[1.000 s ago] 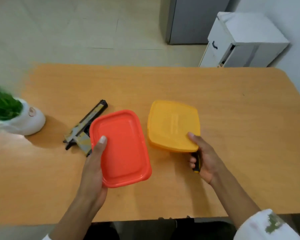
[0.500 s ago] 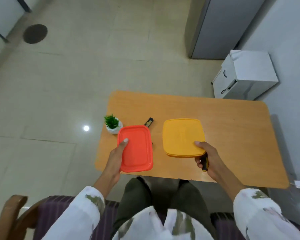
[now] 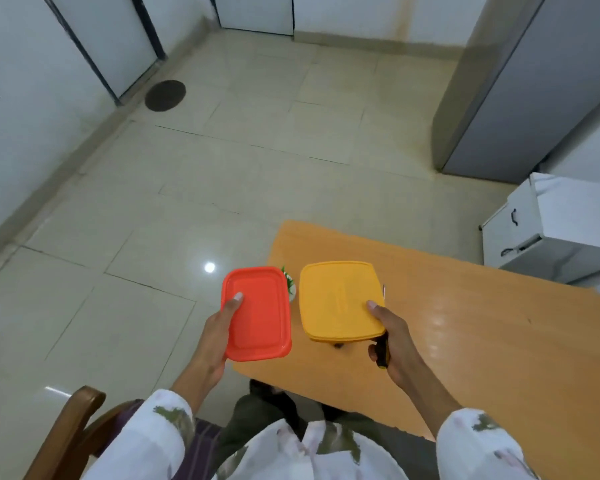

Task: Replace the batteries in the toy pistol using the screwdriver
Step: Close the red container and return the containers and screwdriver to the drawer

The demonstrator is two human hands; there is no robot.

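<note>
My left hand [image 3: 219, 336] grips a flat red plastic box [image 3: 260, 313] by its near edge, thumb on top, above the table's left end. My right hand [image 3: 395, 344] holds a flat yellow plastic box [image 3: 340, 299] with the thumb on its lid. The same hand's fingers curl round the black-and-yellow handle of the screwdriver [image 3: 381, 355], whose metal tip shows past the yellow box's right edge. The toy pistol is hidden behind the boxes. Only a small dark bit [image 3: 338, 346] shows under the yellow box, and I cannot tell what it is.
The orange wooden table [image 3: 465, 323] stretches to the right. A small potted plant [image 3: 290, 285] peeks between the boxes. A white cabinet [image 3: 561, 230] and a tall grey cabinet [image 3: 534, 81] stand beyond the table. A wooden chair arm [image 3: 70, 427] is at lower left.
My head has risen and turned left, so the table looks smaller and lower right. Both boxes are held up higher in front of me, and the pistol has gone out of sight behind them.
</note>
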